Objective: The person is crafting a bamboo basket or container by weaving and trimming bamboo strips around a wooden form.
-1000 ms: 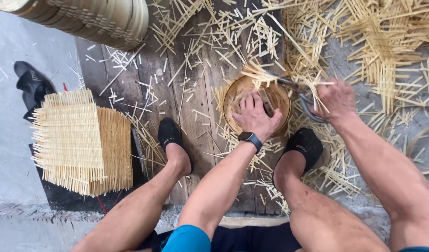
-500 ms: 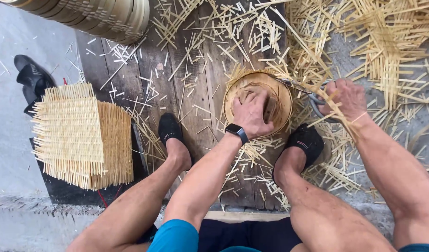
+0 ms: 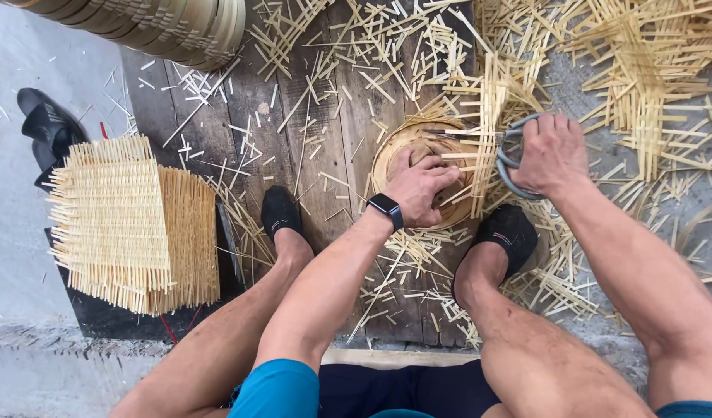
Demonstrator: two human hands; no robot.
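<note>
Wooden plank platform (image 3: 325, 116) under me, littered with pale bamboo strip offcuts (image 3: 650, 85). Stack of square woven mats (image 3: 131, 224) at left, frayed edges. Round woven basket (image 3: 395, 155) between my feet, rim partly hidden. My left hand (image 3: 422, 190) presses flat on it. My right hand (image 3: 553, 151) grips grey shears (image 3: 507, 166); blades hard to make out among strips.

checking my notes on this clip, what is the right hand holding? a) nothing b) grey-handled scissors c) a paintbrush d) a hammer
b: the right hand has its fingers through the grey loop handles of the scissors, whose blades point left across the round woven piece that the left hand presses down.
</note>
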